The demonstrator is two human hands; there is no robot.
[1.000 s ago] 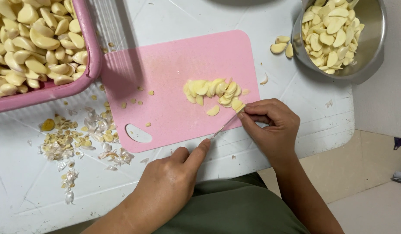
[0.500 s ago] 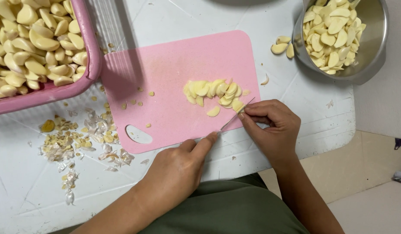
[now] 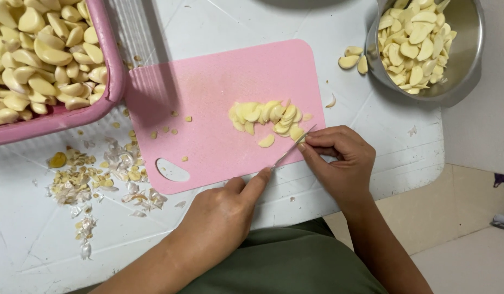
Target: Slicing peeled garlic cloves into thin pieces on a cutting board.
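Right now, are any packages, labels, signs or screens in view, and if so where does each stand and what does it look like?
None in view. Only unmarked ware shows: a pink cutting board at centre, a pink tray of peeled garlic cloves upper left, and a round steel bowl of garlic slices upper right.

Thin knife blade flat on pink cutting board, beside pale sliced garlic
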